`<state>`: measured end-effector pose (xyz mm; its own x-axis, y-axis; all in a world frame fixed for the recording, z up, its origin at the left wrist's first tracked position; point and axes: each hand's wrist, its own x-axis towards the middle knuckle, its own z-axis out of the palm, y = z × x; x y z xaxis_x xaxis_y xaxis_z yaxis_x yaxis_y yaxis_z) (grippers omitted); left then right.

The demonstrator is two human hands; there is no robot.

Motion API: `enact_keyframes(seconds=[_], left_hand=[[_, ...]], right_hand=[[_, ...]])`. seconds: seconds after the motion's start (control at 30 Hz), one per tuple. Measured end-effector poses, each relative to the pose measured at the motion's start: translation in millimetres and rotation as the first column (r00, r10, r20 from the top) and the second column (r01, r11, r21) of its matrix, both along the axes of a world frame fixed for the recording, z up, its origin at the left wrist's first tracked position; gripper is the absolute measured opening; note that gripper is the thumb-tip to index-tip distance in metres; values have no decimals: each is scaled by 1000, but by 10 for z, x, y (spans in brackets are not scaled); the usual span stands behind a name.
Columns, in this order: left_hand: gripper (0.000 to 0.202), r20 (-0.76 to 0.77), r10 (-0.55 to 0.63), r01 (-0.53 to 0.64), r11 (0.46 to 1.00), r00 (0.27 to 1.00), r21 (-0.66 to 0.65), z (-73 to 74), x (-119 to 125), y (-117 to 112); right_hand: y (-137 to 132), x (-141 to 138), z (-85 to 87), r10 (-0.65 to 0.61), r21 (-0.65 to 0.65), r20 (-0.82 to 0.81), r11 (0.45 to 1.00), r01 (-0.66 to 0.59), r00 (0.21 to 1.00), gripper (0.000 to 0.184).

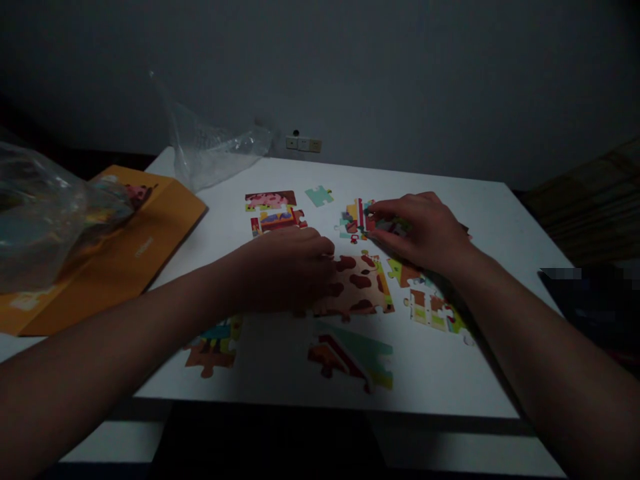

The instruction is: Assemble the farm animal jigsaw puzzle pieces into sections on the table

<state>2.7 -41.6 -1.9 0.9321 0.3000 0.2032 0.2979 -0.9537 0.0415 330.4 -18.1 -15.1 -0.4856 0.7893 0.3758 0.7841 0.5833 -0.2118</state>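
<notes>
My left hand (297, 270) is over the left part of joined puzzle pieces showing a brown-spotted cow body (363, 283). Its fingers are curled, and the fingertips and anything in them are hidden. Farther back, my right hand (425, 230) has thumb and forefinger at the edges of a red and white puzzle piece (361, 215). Other pieces lie partly under that palm. Beyond my left hand are pieces with a pink spotted pig (270, 200) and a red and blue picture piece (277, 219).
A pale green piece (319, 195) lies near the back. Window pieces (429, 310) are at the right, a roof piece (353, 357) in front, a brown-edged piece (210, 357) front left. An orange folder (150, 247) and clear plastic bags (215, 157) occupy the left of the white table (270, 370).
</notes>
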Motion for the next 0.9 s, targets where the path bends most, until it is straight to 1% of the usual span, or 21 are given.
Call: enact_keyframes(seconds=[0.07,0.1,0.17,0.2,0.23,0.37,0.43,0.53,0.63,0.73,0.77,0.83,0.9], left_hand=[[22,13,-86,86,995,996,-46,22,36,-136],[30,22,-124,125,989,992,-83,30,53,-208],[53,36,-158,161,977,987,-141,39,81,-330],[60,31,-168,171,972,985,-163,43,91,-372],[61,19,-175,175,967,984,-183,48,100,-399],[42,-2,-189,183,951,982,-248,67,119,-408],[38,5,-180,175,950,984,-260,68,127,-401],[39,12,-176,173,950,984,-258,64,145,-413],[43,7,-213,208,942,977,-265,65,162,-428],[38,-6,-236,225,935,972,-273,69,167,-424],[36,-8,-234,223,936,972,-273,71,166,-420],[33,1,-225,216,938,974,-272,73,160,-411],[30,18,-219,216,938,976,-270,73,154,-409]], right_hand=[[-7,-15,3,-7,2,-15,1000,7,1000,35],[-12,-25,5,-9,2,-24,1000,9,1000,36],[-20,-46,11,-10,-3,-43,1000,10,999,37],[-23,-55,14,-11,-7,-48,1000,11,999,37],[-25,-61,18,-12,-13,-49,1000,12,999,37],[-35,-64,34,-29,-34,-39,999,28,999,36],[-43,-59,41,-45,-41,-26,998,44,999,37],[-49,-54,45,-66,-52,-3,997,65,998,38],[-45,-47,53,-55,-39,-10,998,55,998,39],[-56,-28,96,-41,-46,-80,998,38,996,36],[-68,-19,123,-51,-76,-132,996,41,990,35],[-105,-1,189,-71,-188,-264,982,20,962,33],[-148,11,254,-82,-337,-369,940,-51,926,38]])
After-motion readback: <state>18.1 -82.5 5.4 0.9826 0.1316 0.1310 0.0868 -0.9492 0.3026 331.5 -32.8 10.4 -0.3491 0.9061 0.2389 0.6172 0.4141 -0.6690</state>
